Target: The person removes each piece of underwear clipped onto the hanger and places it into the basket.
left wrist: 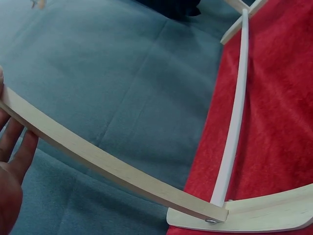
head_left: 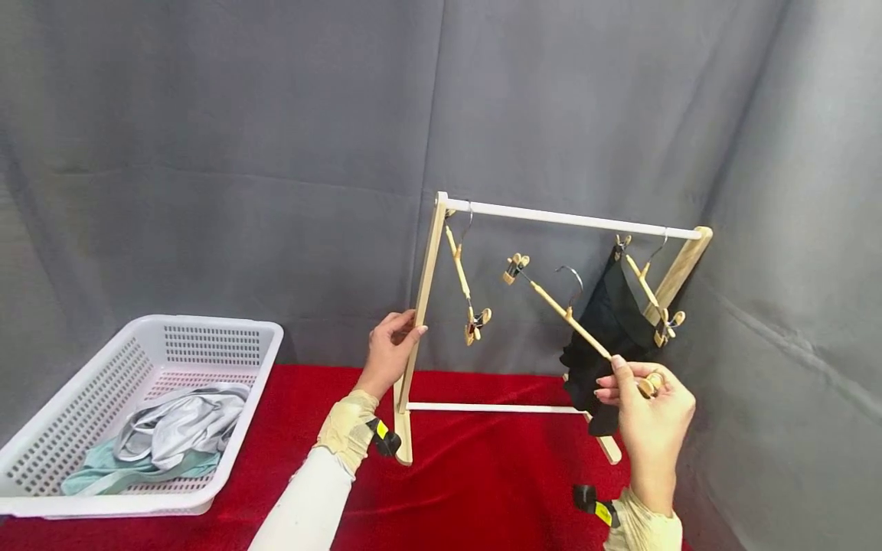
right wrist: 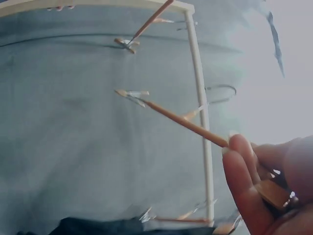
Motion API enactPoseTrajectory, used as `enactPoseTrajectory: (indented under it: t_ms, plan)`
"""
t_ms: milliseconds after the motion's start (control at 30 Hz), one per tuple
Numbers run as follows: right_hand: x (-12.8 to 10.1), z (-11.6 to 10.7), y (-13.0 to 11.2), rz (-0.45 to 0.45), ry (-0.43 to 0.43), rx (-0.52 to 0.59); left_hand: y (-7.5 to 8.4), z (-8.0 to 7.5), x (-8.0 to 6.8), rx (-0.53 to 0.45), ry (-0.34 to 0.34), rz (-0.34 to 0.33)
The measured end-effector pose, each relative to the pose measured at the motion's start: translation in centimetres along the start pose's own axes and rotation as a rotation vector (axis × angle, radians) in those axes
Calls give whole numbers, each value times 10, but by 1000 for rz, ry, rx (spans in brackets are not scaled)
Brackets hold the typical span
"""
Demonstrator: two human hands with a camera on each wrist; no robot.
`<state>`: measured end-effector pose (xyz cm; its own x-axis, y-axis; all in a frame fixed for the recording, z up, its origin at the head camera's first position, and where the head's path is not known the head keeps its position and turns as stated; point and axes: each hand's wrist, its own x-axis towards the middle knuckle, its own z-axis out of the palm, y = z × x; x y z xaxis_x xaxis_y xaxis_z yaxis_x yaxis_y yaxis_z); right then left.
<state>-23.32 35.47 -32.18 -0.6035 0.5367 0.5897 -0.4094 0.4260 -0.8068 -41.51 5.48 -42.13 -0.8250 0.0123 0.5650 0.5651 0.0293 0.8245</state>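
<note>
The person's left hand (head_left: 390, 344) is raised in front of them, forearm angled up from the lower middle, with fingers and thumb curled round the left wooden upright of a small drying rack (head_left: 422, 306) that stands on the red-covered desk (head_left: 475, 490). From the left wrist view only the palm and fingertips (left wrist: 14, 142) show, lying against the back of that upright. The right hand (head_left: 648, 417) is held up near the rack's right leg, wrist bent back, its thumb and fingers pinching one clip end of a wooden hanger (head_left: 572, 317). That hanger is off the rail, tilted so that its far clip points up and to the left, with its wire hook (head_left: 572, 277) free in the air below the white rail (head_left: 572, 220). Two more hangers hang from the rail: one near the left upright (head_left: 463, 279), and one at the right end (head_left: 648, 287) with a black garment (head_left: 606, 329) clipped to it, just behind the right hand. Well off to the left on the desk sits a white basket (head_left: 227, 337) holding grey and pale green clothes (head_left: 165, 432).
</note>
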Motion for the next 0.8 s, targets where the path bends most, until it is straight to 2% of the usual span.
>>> enactPoseTrajectory:
  t_ms: [267, 533, 800]
  plan:
    - [30, 15, -22, -71, 65, 112, -3, 1, 0, -2, -7, -8]
    - [51, 32, -23, -175, 178, 89, -2, 0, 0, 11, -37, -32]
    - [64, 48, -12, -196, 187, 66, 0, 0, 0, -24, -35, -18]
